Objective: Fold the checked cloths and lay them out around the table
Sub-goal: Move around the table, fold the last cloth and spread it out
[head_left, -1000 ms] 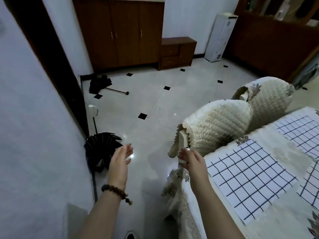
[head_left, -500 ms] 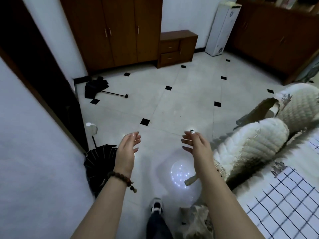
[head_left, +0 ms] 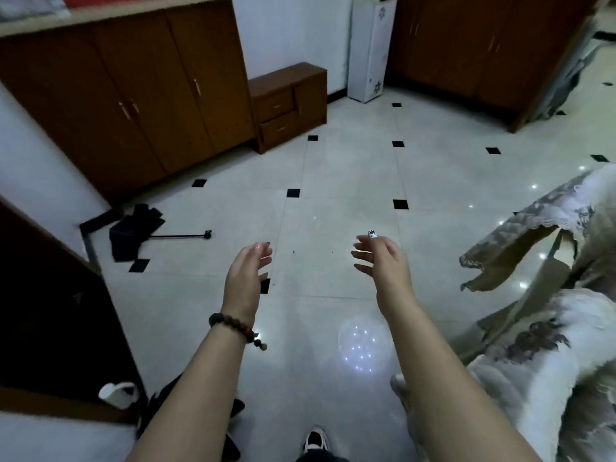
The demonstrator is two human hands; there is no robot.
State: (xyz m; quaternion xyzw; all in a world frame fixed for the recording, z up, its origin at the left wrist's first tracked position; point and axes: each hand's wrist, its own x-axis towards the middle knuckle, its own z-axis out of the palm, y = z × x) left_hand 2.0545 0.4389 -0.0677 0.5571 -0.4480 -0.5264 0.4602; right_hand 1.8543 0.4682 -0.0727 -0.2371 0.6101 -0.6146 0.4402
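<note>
**Q:** What do the two hands hold?

**A:** Nothing. The left hand [head_left: 248, 278] and right hand [head_left: 383, 265] reach forward, apart from each other, with loose, slightly curled fingers. One bead bracelet [head_left: 233, 328] circles the left wrist.

**Q:** And the checked cloths?

**A:** This view does not show where they lie.

**Q:** Around the hands?

**A:** To the right of the right hand are two quilted covers, the far chair cover [head_left: 586, 208] and the near chair cover [head_left: 533, 388]. Left of the left hand, one folded black umbrella [head_left: 136, 228] lies on the tiled floor [head_left: 333, 168]. Well ahead stands one low chest [head_left: 286, 105] with two drawers. Below the forearms, one shoe [head_left: 315, 441] shows.
</note>
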